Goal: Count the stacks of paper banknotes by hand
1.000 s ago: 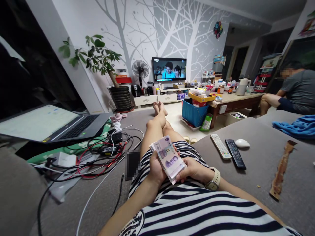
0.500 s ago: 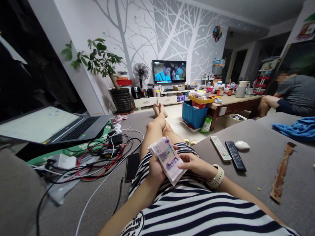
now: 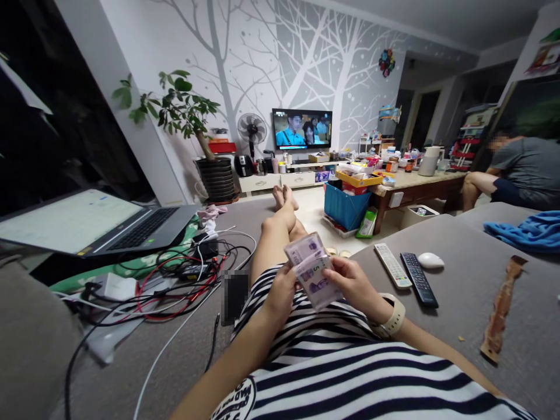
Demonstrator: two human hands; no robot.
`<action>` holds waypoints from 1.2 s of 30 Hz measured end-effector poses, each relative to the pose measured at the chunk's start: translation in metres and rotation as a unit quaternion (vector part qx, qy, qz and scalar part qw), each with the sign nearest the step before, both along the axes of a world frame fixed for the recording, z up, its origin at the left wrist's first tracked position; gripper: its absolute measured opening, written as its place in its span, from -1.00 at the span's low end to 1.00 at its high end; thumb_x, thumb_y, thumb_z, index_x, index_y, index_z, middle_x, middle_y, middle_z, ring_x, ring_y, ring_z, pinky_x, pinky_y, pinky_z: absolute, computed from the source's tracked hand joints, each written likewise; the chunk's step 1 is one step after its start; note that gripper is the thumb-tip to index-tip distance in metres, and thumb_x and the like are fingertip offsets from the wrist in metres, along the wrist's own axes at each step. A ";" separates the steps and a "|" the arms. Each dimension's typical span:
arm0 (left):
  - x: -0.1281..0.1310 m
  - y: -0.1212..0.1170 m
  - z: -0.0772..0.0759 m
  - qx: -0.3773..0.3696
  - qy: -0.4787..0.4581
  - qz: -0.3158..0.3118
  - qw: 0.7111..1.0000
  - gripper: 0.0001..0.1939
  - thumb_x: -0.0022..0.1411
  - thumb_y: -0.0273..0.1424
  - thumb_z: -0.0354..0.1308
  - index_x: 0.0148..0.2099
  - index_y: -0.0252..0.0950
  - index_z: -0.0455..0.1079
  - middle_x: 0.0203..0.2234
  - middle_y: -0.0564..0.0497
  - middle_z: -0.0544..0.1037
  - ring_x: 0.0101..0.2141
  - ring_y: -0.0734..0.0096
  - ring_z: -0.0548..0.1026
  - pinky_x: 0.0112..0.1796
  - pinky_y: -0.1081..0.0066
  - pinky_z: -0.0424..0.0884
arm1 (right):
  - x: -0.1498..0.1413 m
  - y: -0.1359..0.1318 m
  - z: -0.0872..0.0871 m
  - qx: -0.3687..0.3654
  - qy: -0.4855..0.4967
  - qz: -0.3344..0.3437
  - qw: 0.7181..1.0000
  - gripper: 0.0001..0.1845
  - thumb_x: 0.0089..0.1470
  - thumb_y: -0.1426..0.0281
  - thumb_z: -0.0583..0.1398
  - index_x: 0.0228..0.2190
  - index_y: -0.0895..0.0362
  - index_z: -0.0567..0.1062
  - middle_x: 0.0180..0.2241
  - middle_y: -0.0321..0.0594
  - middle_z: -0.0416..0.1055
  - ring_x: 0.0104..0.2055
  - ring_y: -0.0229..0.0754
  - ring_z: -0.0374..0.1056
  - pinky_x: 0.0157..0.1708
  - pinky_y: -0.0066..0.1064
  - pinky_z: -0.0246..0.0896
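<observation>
A stack of purple banknotes (image 3: 303,247) marked with a 5 is above my lap, over the striped cloth. My left hand (image 3: 282,294) grips the stack at its left side, with the thumb near the notes' edge. On the right, my right hand (image 3: 353,286) pinches a banknote (image 3: 318,286) that lies lower and overlaps the front of the stack. A pale watch (image 3: 391,315) is on my right wrist. Parts of my fingers are hidden behind the notes.
Left on the sofa are a laptop (image 3: 144,227), tangled cables (image 3: 188,274) and a blurred-out phone (image 3: 235,296). Two remotes (image 3: 392,266), a white mouse (image 3: 431,260) and a brown strip (image 3: 503,309) lie right. A person (image 3: 525,166) sits at the far right.
The notes have been shifted apart: one banknote now sits lower than the stack, held by my right hand. Both hands have risen slightly, and the right hand has moved a little right.
</observation>
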State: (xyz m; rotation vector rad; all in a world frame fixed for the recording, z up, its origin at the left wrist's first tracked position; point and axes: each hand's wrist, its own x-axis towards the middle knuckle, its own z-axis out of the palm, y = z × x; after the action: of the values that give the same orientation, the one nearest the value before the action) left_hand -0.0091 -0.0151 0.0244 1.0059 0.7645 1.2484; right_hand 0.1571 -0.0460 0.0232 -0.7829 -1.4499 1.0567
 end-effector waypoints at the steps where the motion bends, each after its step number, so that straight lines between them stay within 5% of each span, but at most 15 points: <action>1: -0.001 0.000 0.004 -0.002 0.016 0.003 1.000 -0.64 -0.15 -0.16 0.39 -0.29 -0.26 0.54 -0.46 0.04 0.57 -0.45 0.46 0.40 -0.53 0.50 0.17 | 0.002 0.000 -0.001 0.025 -0.005 -0.035 0.999 -0.70 0.10 0.13 0.28 -0.35 0.14 0.54 -0.44 -0.28 0.41 -0.40 -0.18 0.28 -0.37 -0.40 0.20; 3: -0.003 -0.003 0.014 -0.016 0.046 -0.005 0.999 -0.64 -0.08 -0.16 0.36 -0.24 -0.24 0.57 -0.40 0.01 0.60 -0.41 0.45 0.41 -0.56 0.53 0.11 | 0.004 0.001 -0.006 0.064 -0.007 -0.093 0.994 -0.73 0.14 0.17 0.26 -0.35 0.13 0.53 -0.44 -0.27 0.39 -0.38 -0.17 0.27 -0.35 -0.39 0.21; 9: 0.004 -0.021 0.037 -0.072 -0.005 -0.125 0.990 -0.64 0.06 -0.19 0.30 -0.11 -0.23 0.54 -0.24 -0.07 0.65 -0.25 0.28 0.56 -0.36 0.41 0.44 | -0.001 0.000 -0.015 0.130 0.029 -0.127 0.983 -0.83 0.18 0.24 0.22 -0.30 0.08 0.52 -0.30 -0.22 0.41 -0.22 -0.11 0.31 -0.18 -0.34 0.26; 16: 0.019 -0.028 0.020 -0.131 -0.081 -0.122 0.980 -0.67 0.24 -0.20 0.11 -0.08 -0.29 0.50 -0.28 -0.12 0.67 -0.22 0.20 0.61 -0.16 0.20 0.52 | -0.001 0.000 -0.025 0.145 0.017 -0.118 0.982 -0.85 0.20 0.26 0.20 -0.30 0.06 0.53 -0.06 -0.16 0.36 0.00 -0.04 0.30 0.01 -0.23 0.24; 22: 0.025 -0.031 0.005 -0.142 -0.118 -0.087 0.979 -0.63 0.30 -0.21 0.03 -0.04 -0.33 0.49 -0.23 -0.14 0.66 -0.29 0.25 0.61 -0.19 0.21 0.55 | -0.003 -0.006 -0.026 0.168 -0.004 -0.152 0.974 -0.49 0.21 0.27 0.20 0.17 -0.10 0.29 0.14 -0.15 0.30 0.09 -0.02 0.29 0.01 -0.18 0.28; 25: 0.024 -0.030 -0.001 -0.146 -0.121 -0.063 0.980 -0.65 0.25 -0.20 0.11 -0.08 -0.35 0.50 -0.28 -0.13 0.65 -0.36 0.29 0.59 -0.29 0.29 0.55 | -0.002 -0.015 -0.019 0.238 -0.075 -0.166 0.954 -0.51 0.21 0.27 0.20 0.16 -0.11 0.34 0.24 -0.14 0.19 0.23 0.04 0.17 0.11 -0.13 0.20; 28: 0.023 -0.027 -0.005 -0.143 -0.132 -0.055 0.979 -0.68 0.26 -0.22 0.10 -0.11 -0.33 0.50 -0.29 -0.10 0.65 -0.38 0.33 0.57 -0.35 0.33 0.54 | -0.001 -0.024 -0.011 0.290 -0.132 -0.148 0.936 -0.71 0.27 0.26 0.14 -0.01 -0.05 0.50 0.14 -0.12 0.32 0.17 0.03 0.24 0.13 -0.10 0.15; 31: 0.025 -0.024 -0.006 -0.152 -0.152 -0.069 0.974 -0.67 0.30 -0.18 0.02 -0.16 -0.29 0.50 -0.27 -0.10 0.64 -0.26 0.24 0.60 -0.27 0.30 0.54 | -0.001 -0.030 -0.007 0.312 -0.125 -0.096 0.937 -0.60 0.33 0.12 0.00 -0.19 0.04 0.56 -0.23 -0.14 0.53 -0.15 -0.03 0.41 -0.02 -0.13 0.21; 33: 0.027 -0.023 -0.007 -0.160 -0.163 -0.085 0.970 -0.62 0.28 -0.11 0.01 -0.18 -0.27 0.50 -0.23 -0.12 0.64 -0.09 0.10 0.58 -0.19 0.23 0.53 | -0.002 -0.030 -0.008 0.277 -0.112 -0.080 0.951 -0.45 0.34 0.05 -0.08 -0.36 0.07 0.55 -0.44 -0.18 0.51 -0.35 -0.09 0.38 -0.17 -0.19 0.24; 36: 0.028 -0.023 -0.009 -0.154 -0.162 -0.098 0.970 -0.65 0.22 -0.09 0.10 -0.20 -0.24 0.51 -0.21 -0.09 0.65 0.03 -0.02 0.53 -0.14 0.16 0.52 | -0.003 -0.024 -0.013 0.176 -0.089 -0.146 0.969 -0.53 0.29 0.07 0.05 -0.51 0.09 0.45 -0.58 -0.28 0.38 -0.50 -0.17 0.27 -0.38 -0.31 0.19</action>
State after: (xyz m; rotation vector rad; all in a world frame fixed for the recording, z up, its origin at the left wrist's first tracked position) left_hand 0.0191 -0.0384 0.0150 0.5892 0.5653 1.0502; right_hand 0.1537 -0.0698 0.0102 -0.8154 -1.5610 0.4969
